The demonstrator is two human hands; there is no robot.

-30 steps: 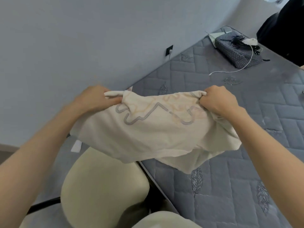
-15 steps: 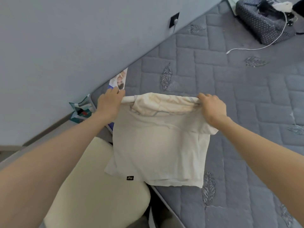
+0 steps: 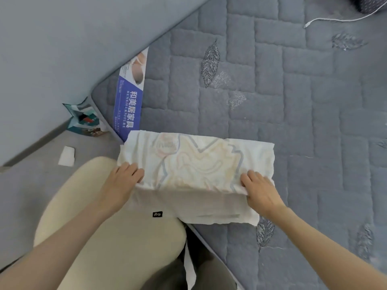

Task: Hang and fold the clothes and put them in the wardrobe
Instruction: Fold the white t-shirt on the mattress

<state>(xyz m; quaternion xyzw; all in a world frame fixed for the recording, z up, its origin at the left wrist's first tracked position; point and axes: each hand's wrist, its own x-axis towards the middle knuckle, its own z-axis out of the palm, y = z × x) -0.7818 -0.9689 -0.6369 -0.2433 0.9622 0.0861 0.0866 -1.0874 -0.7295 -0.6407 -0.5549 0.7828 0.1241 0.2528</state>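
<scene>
Shirt (image 3: 194, 164) folded at mattress (image 3: 272, 97) edge
Pinched by left hand (image 3: 123, 185) and right hand (image 3: 261, 193); overhanging hem may be dragged off.

Single head-worn view here, tipped steeply down past both forearms, close over the grey quilted mattress (image 3: 293, 122); cream printed T-shirt (image 3: 196, 164) sits centre frame, pale grey wall (image 3: 62, 38) slanting upper left.

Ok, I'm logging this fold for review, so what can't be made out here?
Head view only.
Left hand and right hand: palm sides hidden by their own backs, so grip on T-shirt unclear.
Black tag: lettering too small.
White cable: far end cut by frame edge.
</scene>
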